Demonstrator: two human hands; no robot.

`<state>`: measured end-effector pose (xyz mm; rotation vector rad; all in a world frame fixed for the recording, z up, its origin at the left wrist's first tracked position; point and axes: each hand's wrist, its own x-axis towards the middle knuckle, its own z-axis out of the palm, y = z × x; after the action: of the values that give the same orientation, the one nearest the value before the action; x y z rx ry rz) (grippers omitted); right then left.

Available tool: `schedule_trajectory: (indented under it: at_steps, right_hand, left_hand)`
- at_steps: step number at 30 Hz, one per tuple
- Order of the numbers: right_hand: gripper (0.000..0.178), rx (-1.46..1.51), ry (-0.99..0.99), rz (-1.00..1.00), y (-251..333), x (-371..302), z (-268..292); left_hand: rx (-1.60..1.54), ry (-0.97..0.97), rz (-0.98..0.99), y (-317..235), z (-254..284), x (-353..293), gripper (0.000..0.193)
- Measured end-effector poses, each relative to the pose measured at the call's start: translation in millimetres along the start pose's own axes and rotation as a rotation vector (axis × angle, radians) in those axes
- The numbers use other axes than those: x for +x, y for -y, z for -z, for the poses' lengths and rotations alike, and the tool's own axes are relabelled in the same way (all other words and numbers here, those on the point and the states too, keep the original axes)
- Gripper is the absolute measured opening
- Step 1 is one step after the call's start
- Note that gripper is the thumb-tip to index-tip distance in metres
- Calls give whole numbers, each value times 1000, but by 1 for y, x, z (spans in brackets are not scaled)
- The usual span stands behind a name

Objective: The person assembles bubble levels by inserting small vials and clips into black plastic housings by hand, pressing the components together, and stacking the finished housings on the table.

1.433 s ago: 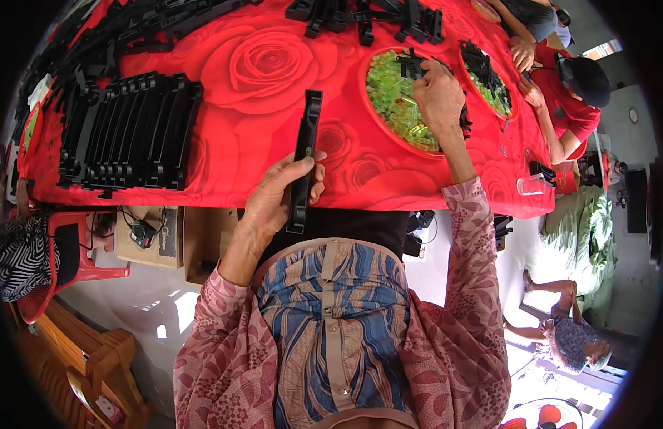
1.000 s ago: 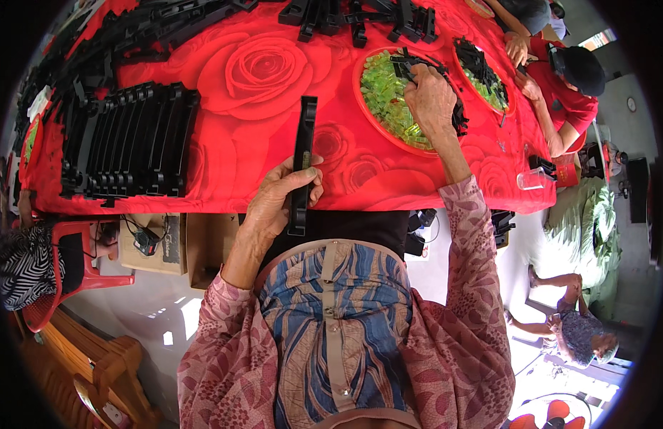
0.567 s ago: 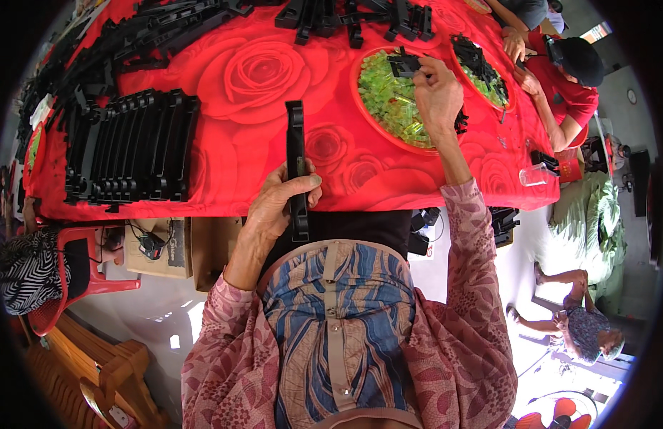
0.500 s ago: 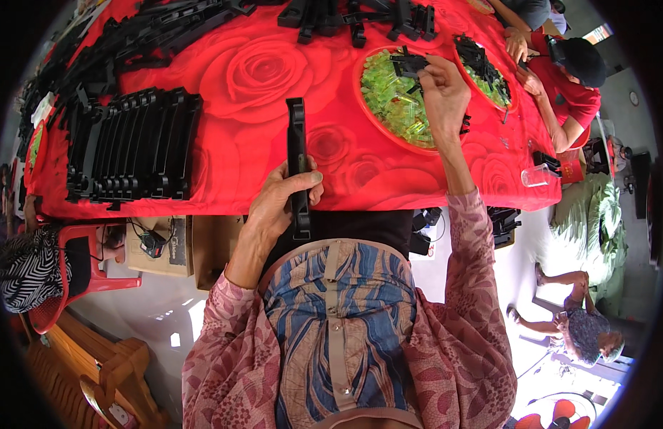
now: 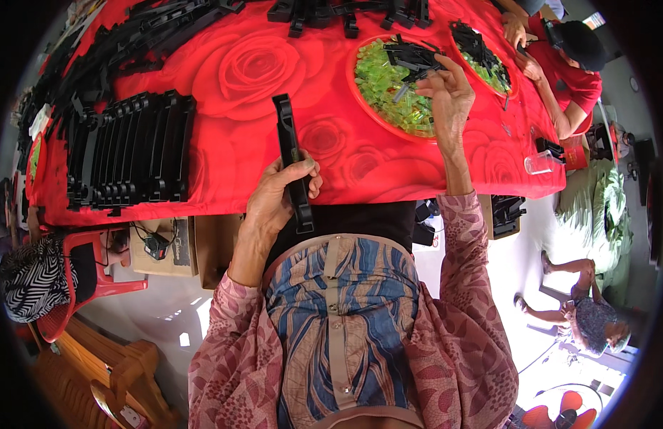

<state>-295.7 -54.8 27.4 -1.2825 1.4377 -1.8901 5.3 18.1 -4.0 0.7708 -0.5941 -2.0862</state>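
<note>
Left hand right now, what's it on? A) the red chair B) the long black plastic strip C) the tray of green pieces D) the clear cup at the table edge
B. The left hand is wrapped around the long black plastic strip, whose far end lies over the red tablecloth; the right hand is the one over the tray of green pieces.

I see a table with a red rose cloth on it. A row of black strips lies on the left. Two round red trays with green bits sit on the right, near a clear cup.
</note>
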Motion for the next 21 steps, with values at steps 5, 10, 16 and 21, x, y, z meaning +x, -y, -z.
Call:
schedule_trajectory:
  at_steps: [5, 10, 16, 21]
  right_hand:
    - [18, -191, -87, 81, -2, -2, 7]
    - [13, -102, -80, 39, 14, -14, 9]
    - [15, 133, -63, -135, 37, -26, 12]
    - [15, 150, -34, -165, 44, -25, 10]
  left_hand:
    - [25, -20, 11, -2, -3, -1, 19]
    - [56, 3, -22, -8, -7, 5, 17]
    - [267, 5, -249, -31, -47, 30, 28]
    - [428, 17, -354, -46, -64, 71, 37]
